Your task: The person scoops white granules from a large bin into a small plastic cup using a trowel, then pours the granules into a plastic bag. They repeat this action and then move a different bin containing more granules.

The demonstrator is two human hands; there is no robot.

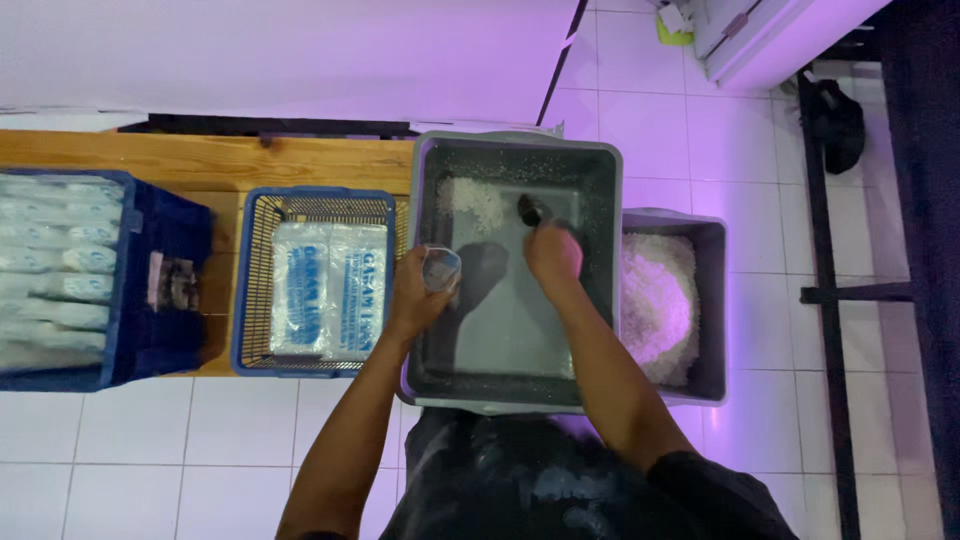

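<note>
Fingers of the left hand [415,295] wrap a small clear bag [441,268], mouth open over the grey tub [600,250], while the right hand [555,252] grips a dark scoop [529,210] near white grains [478,203].

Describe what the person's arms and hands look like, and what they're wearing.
Both arms are bare from the hands up past the elbows. The left hand and right hand wear no gloves; no rings, watch or bands show. A dark short sleeve covers the right upper arm; the person's dark clothing bears pale dusty smudges.
</note>
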